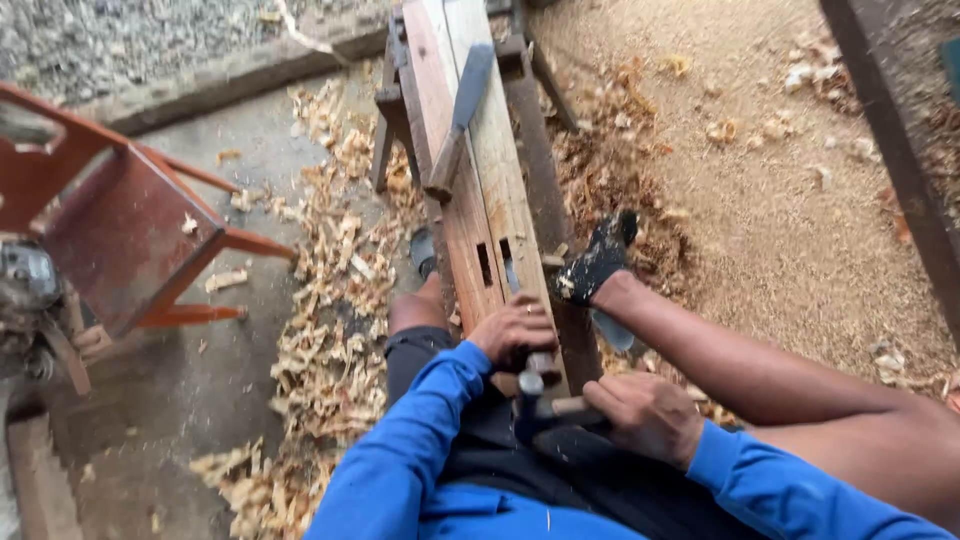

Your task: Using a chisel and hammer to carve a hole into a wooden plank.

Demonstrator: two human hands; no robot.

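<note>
Sawdust and pale wood shavings (330,300) cover the concrete floor (200,400) of an open work area, thickest along the left side of the sawhorse desk (540,190).

The left hand (515,330) is clenched, its fingers (530,318) curled around the top of a chisel (541,362) that stands on the near end of the plank (470,170). The right hand (648,413) grasps the wooden handle of a hammer (535,408), whose dark metal head sits just below the left hand, close to the chisel's end. Both arms wear blue sleeves.

Two small rectangular mortise slots (494,260) are cut into the plank just beyond the left hand, side by side. Farther up the plank lies a long flat tool (458,120) with a grey blade and a wooden handle, resting diagonally across the boards.

The person sits astride the desk: a foot in a dark sandal (597,265) presses against its right edge, and a bare knee shows on the left.

At the far left stands a red-brown wooden chair (120,230), tilted, with a grey machine part (25,275) beside it. Gravel (120,40) lies beyond a concrete kerb at the top left, and a dark beam (890,140) crosses the top right corner.
</note>
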